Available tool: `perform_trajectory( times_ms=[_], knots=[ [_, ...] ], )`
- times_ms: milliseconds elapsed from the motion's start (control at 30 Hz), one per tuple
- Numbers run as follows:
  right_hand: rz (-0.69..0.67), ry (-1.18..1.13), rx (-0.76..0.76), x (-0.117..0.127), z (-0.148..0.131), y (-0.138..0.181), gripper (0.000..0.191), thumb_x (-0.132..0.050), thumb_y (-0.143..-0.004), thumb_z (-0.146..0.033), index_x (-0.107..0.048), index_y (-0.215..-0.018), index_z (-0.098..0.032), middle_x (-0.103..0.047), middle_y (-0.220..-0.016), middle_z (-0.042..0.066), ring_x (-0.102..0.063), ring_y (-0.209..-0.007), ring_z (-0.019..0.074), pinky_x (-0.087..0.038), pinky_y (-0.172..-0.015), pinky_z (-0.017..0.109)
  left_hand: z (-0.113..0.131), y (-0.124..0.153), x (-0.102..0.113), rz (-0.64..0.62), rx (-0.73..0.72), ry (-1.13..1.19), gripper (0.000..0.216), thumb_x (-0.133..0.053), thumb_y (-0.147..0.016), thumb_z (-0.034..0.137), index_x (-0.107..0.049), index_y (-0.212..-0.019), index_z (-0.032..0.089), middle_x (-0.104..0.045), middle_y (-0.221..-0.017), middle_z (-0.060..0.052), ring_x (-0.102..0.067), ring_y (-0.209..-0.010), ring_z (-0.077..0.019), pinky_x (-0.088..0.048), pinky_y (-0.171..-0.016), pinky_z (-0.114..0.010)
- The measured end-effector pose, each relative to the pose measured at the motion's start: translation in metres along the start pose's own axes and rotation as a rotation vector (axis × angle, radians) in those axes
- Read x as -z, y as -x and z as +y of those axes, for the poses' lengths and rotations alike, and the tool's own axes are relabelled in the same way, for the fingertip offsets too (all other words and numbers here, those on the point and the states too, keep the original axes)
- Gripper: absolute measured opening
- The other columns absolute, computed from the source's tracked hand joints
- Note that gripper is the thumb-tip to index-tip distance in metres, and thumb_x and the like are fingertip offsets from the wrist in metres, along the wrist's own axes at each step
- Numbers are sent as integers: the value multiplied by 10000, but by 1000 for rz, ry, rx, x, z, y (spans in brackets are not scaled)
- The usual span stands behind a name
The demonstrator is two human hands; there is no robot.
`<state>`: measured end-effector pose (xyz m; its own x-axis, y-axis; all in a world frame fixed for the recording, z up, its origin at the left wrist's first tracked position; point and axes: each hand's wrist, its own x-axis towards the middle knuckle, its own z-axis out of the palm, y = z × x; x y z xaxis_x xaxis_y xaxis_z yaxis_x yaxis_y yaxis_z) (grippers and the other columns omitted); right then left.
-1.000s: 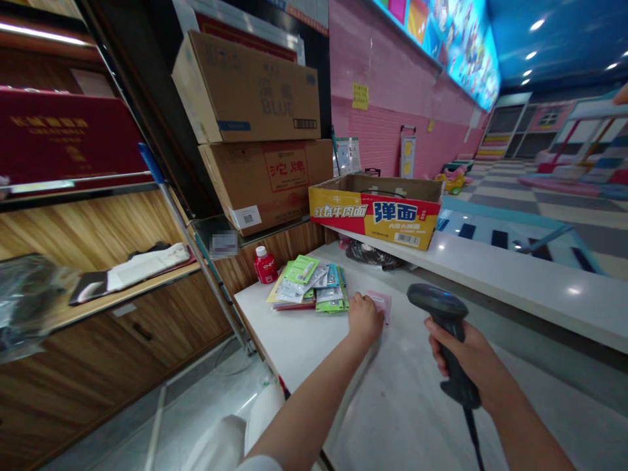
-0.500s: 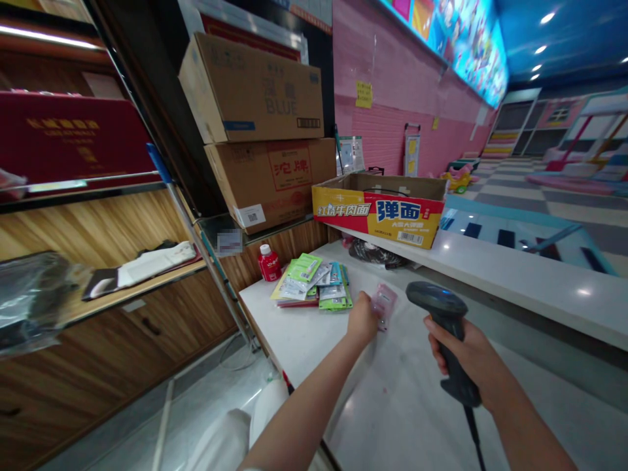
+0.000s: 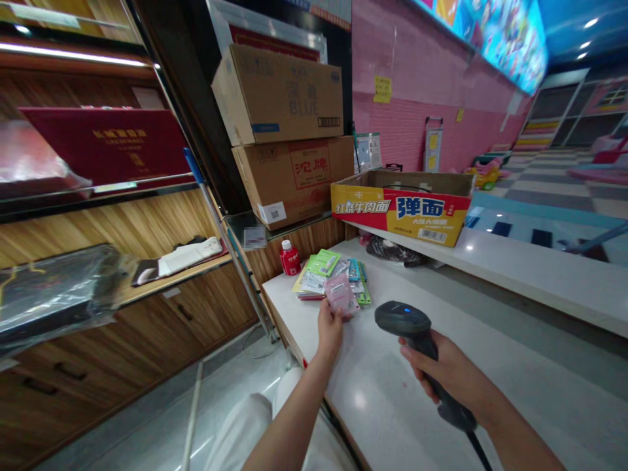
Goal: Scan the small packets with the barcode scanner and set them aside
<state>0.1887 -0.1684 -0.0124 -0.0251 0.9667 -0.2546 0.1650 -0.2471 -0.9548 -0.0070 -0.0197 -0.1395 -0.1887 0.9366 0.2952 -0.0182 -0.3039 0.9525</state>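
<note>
My left hand (image 3: 330, 327) pinches a small pink packet (image 3: 340, 294) by its lower edge, at the near side of a pile of flat packets (image 3: 324, 263). Green, blue, white and yellow ones show in that pile, and the pink packet covers part of it. In my right hand (image 3: 451, 369) is a black barcode scanner (image 3: 403, 318), its fingers wrapped round the handle. The scanner's head points left towards the packet, and a small blue light glows on top. Its cable runs down out of view.
Behind the pile stands a red bottle (image 3: 290, 258) with a white cap. An open yellow and red carton (image 3: 402, 212) rests on the raised white ledge (image 3: 530, 275). Two brown boxes (image 3: 289, 98) are stacked at the back. A dark bundle (image 3: 395, 251) lies under the ledge.
My left hand has carried the pink packet leftwards from the bare counter to the pile's near edge. The scanner has shifted left in my right hand. The view has turned slightly left.
</note>
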Motion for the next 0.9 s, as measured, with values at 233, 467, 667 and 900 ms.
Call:
perform_trajectory(
  times_ms=[233,467,667,900],
  knots=[
    [5,25,10,-5,3,0,296,-588,-778,-467,-467,-857,-209,-489,-486,-106,-449,-346,73,-378,-343,195,-3,1,0,18,-37,-128,316,-582,-773,197,-552,-1087,179,-648,-1043,-99,-634,-924,-228,-559,-774,-376],
    [26,44,3,-2,-1,1,294,-585,-779,-470,-460,-842,-212,-487,-473,-106,-455,-341,84,-386,-336,209,-1,2,-1,-10,4,-103,334,-550,-783,200,-525,-1115,173,-633,-1096,-115,-641,-909,-224,-569,-719,-361],
    [34,39,24,-3,3,1,293,-589,-778,-471,-464,-830,-211,-488,-465,-106,-451,-334,82,-374,-334,204,0,1,0,2,-34,-134,306,-588,-774,218,-562,-1077,182,-648,-1033,-91,-632,-908,-219,-542,-780,-365],
    [50,28,19,0,-2,4,328,-604,-739,-497,-457,-824,-217,-473,-443,-113,-441,-337,86,-387,-339,215,8,7,-3,-49,12,5,305,-573,-771,253,-556,-1067,182,-626,-1044,-79,-617,-828,-182,-561,-682,-319]
  ],
)
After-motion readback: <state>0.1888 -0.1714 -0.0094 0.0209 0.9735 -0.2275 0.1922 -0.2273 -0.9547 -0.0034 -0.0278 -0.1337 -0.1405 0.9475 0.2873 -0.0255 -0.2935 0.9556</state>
